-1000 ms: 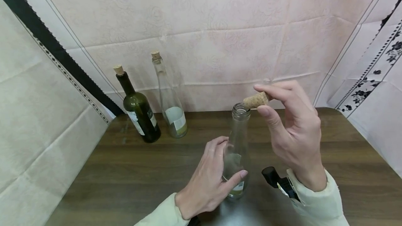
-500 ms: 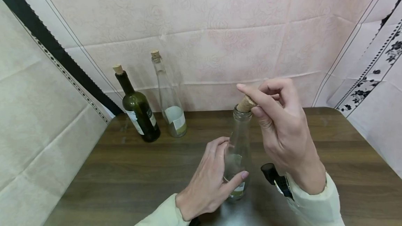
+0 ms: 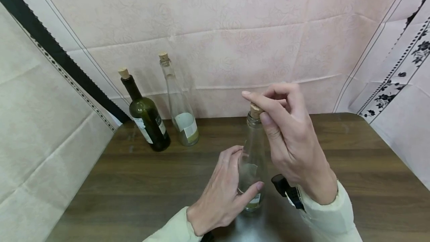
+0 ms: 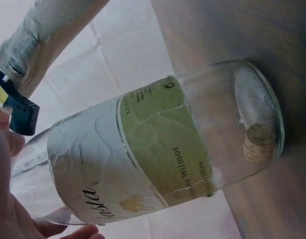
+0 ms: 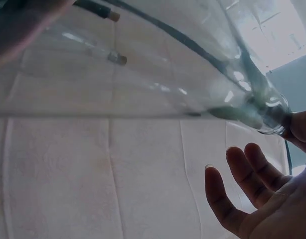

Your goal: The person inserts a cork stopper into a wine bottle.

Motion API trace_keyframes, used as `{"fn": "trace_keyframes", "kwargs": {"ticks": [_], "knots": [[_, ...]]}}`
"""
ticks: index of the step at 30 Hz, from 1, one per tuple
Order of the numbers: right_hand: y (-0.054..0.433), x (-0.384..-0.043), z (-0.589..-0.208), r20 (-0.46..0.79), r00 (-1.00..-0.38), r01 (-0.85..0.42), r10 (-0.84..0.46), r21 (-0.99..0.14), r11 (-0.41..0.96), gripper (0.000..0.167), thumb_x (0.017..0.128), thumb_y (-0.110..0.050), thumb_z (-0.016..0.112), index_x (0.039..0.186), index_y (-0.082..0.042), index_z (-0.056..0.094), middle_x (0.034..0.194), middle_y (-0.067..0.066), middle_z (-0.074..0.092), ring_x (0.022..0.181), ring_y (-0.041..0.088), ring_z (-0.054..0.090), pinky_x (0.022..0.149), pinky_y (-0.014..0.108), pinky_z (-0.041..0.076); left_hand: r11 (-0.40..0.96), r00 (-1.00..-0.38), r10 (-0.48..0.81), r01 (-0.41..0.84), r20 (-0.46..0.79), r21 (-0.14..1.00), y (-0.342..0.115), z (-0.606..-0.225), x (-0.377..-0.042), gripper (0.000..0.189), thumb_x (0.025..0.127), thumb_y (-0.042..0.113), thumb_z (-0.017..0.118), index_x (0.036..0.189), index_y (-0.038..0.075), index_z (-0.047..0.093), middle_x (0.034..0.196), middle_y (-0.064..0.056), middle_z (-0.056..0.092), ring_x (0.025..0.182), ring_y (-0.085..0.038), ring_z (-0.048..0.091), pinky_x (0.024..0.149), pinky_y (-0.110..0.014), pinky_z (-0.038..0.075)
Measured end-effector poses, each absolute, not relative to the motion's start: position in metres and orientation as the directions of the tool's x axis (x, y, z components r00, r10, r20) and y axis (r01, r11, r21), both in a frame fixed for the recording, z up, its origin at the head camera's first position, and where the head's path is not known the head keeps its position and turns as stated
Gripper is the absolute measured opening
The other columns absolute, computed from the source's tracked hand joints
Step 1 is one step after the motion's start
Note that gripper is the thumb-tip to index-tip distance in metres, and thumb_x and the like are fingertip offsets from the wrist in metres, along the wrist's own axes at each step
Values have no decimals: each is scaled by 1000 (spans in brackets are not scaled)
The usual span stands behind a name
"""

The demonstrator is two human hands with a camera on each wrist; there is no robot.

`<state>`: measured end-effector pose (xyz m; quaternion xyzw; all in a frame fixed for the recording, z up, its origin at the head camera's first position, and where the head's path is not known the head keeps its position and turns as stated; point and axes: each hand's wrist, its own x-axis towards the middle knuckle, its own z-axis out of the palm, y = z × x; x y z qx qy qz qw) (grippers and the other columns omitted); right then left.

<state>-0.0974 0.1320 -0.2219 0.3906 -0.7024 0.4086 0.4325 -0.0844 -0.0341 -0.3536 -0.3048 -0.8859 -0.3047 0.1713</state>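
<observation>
A clear glass bottle point(image 3: 254, 145) stands upright on the wooden table, its label point(image 4: 158, 144) large in the left wrist view. My left hand point(image 3: 220, 193) grips its lower body, thumb on the near side and fingers round the left. At the bottle's mouth my right hand point(image 3: 293, 143) pinches a cork point(image 3: 255, 111) between thumb and index finger. The cork sits upright in the opening, its upper part above the rim. In the right wrist view the other fingers point(image 5: 218, 194) are spread below the neck. A short cork piece point(image 4: 259, 142) shows through the glass near the base.
To the left at the back stand a dark green wine bottle point(image 3: 149, 122) and another clear bottle point(image 3: 181, 104), both corked. A pale patterned cloth point(image 3: 215, 47) hangs behind the brown table point(image 3: 141, 189). Black devices are strapped at both wrists.
My right hand has moved left and tipped the cork from nearly level beside the mouth to upright in it. My left hand keeps its hold on the bottle.
</observation>
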Motion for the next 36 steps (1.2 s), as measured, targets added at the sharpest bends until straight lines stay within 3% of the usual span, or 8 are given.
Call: {"fn": "trace_keyframes", "kwargs": {"ticks": [5, 8, 15, 19, 24, 28, 32, 36], "knots": [[132, -99, -223, 950, -277, -922, -143, -221, 318, 39, 108, -22, 43, 124, 2, 69, 109, 26, 51, 87, 18, 49, 77, 22, 36, 631, -750, 438, 649, 495, 426, -34, -354, -85, 72, 98, 55, 59, 146, 5, 43, 152, -9, 41, 140, -16, 41, 115, -37, 41], [133, -100, -224, 957, -258, -924, -137, -203, 323, 37, 101, -11, 43, 122, 2, 71, 107, 27, 51, 85, 19, 49, 75, 21, 35, 628, -752, 439, 648, 492, 430, -34, -354, -85, 70, 98, 53, 60, 146, 6, 43, 152, -8, 41, 140, -16, 40, 115, -36, 41], [131, -102, -227, 965, -239, -918, -113, -186, 350, 49, 86, 4, 35, 115, 1, 74, 103, 25, 52, 92, 26, 51, 80, 26, 38, 634, -759, 445, 642, 475, 431, -35, -353, -84, 70, 99, 57, 55, 146, 6, 42, 152, -6, 40, 139, -16, 40, 114, -37, 42], [129, -99, -227, 961, -256, -905, -105, -201, 374, 56, 82, 9, 29, 115, 1, 74, 101, 23, 53, 91, 26, 49, 76, 26, 36, 629, -756, 449, 646, 476, 433, -35, -353, -85, 70, 99, 56, 56, 146, 7, 42, 153, -5, 39, 139, -16, 40, 114, -38, 42], [131, -96, -225, 949, -283, -883, -136, -203, 423, 65, 75, 11, 25, 116, -1, 74, 103, 24, 55, 105, 34, 52, 86, 28, 39, 634, -756, 442, 644, 483, 429, -34, -352, -87, 70, 99, 56, 56, 146, 7, 42, 155, -5, 38, 139, -17, 40, 114, -39, 41], [134, -93, -226, 935, -320, -863, -153, -221, 453, 65, 76, 9, 26, 118, -3, 74, 114, 30, 53, 119, 39, 51, 93, 31, 43, 646, -769, 441, 630, 463, 431, -34, -353, -87, 71, 98, 56, 58, 146, 7, 42, 153, -5, 38, 137, -17, 41, 113, -40, 42], [137, -92, -229, 922, -354, -856, -157, -251, 453, 60, 82, 6, 32, 127, -4, 71, 129, 33, 48, 125, 34, 51, 94, 32, 44, 655, -772, 438, 625, 461, 424, -34, -354, -86, 71, 98, 57, 58, 146, 7, 42, 153, -5, 39, 136, -18, 41, 113, -40, 42], [142, -93, -230, 922, -357, -864, -149, -265, 429, 53, 86, 4, 39, 132, -1, 65, 129, 31, 51, 120, 28, 54, 96, 28, 43, 668, -775, 423, 617, 469, 417, -33, -354, -86, 73, 97, 61, 57, 144, 7, 45, 152, -5, 40, 136, -18, 42, 111, -41, 43]]}}
